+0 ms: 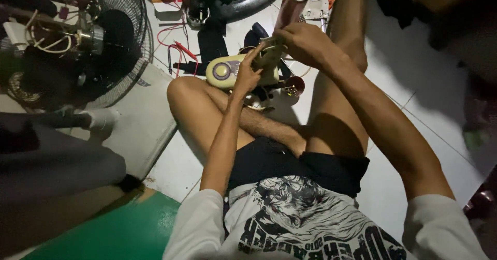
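Both hands work on a cream fan control housing held above the crossed legs, far centre. Left hand grips its side; right hand pinches what appears to be an olive part on top. Step in hand: disassembly or fitting; the next move calls for a steady hold. Fan guard lies far left on the floor.

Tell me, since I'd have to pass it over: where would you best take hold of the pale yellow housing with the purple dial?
Probably by the rounded dial end of the yellow housing, coming from the person's left. That end juts free above the knee, while the left hand and right hand crowd its other end around a small part. Red wires lie on the floor beyond.
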